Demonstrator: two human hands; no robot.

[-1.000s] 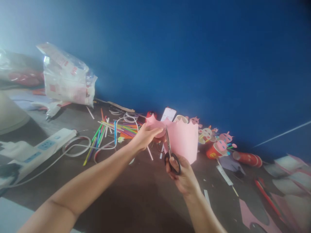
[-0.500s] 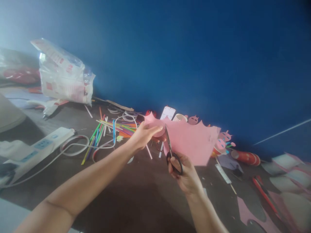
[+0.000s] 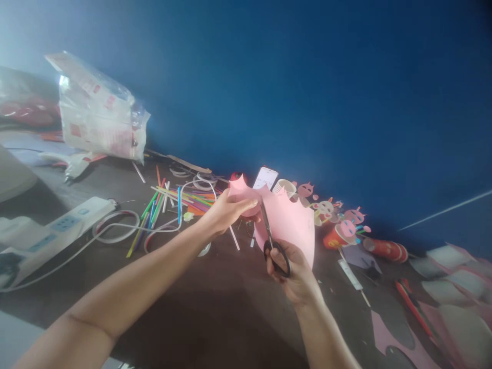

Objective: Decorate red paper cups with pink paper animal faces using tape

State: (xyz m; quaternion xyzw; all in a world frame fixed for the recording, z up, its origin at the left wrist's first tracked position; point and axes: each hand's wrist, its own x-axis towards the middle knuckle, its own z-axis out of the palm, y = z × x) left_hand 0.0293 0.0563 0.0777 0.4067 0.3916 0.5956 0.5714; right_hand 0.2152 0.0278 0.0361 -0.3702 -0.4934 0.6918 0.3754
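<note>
My left hand [image 3: 226, 211] pinches the left part of a pink sheet of paper [image 3: 290, 225], thumb on top and fingers beneath. Pointed, scalloped cuts run along the sheet's upper edge. A pair of scissors with black handles [image 3: 277, 259] is in my right hand [image 3: 294, 271], fingers through the loops. Its blades point up and away, meeting the paper just right of my left thumb. How far apart the blades stand is hard to make out. Behind the sheet are a leaning phone [image 3: 265, 178] and a paper cup [image 3: 285, 187].
Coloured sticks [image 3: 161, 202], a white cable and a power strip [image 3: 65, 228] lie left, with a glue gun [image 3: 77, 164] and plastic bag [image 3: 103, 123] beyond. At right are a red cup [image 3: 338, 238] with pink cut-out faces, a red cutter [image 3: 415, 310] and pink scraps [image 3: 395, 335].
The pink sheet's right side has swung inward and curled, uncovering the red cup and cut-out faces behind it. Both hands keep nearly the same place.
</note>
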